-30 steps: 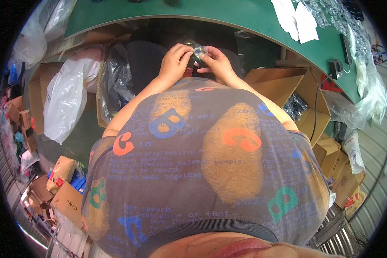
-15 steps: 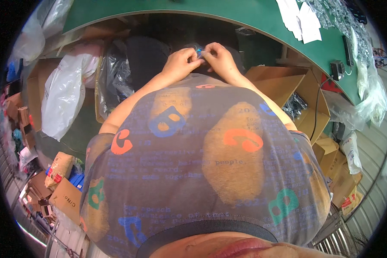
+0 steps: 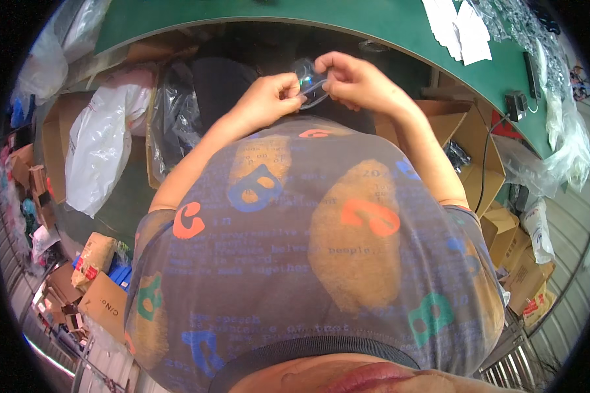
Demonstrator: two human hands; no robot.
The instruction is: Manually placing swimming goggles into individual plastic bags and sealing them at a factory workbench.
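Observation:
A small clear plastic bag [image 3: 305, 68] with a shiny blue-green patch is stretched between my hands, over my lap and in front of the green table. My left hand [image 3: 267, 98] pinches its left side between thumb and curled fingers. On the other side, my right hand [image 3: 362, 82] has its fingers bent and grips the bag's right edge, with the index finger arched above the rest. A greyish curved strip, perhaps the bag's edge, runs between both hands. What lies inside the bag is too small to make out.
The green table [image 3: 242, 9] curves across the front, with white papers [image 3: 473, 36] and clear plastic wrap [image 3: 573, 141] at its right. Open cardboard boxes flank me; a white plastic bag [image 3: 101, 154] hangs over the left one. A black cable [image 3: 485, 164] drops at the right.
My right hand has moved right and turned, and the hands are farther apart. More of the clear bag shows between them. My left hand has shifted slightly.

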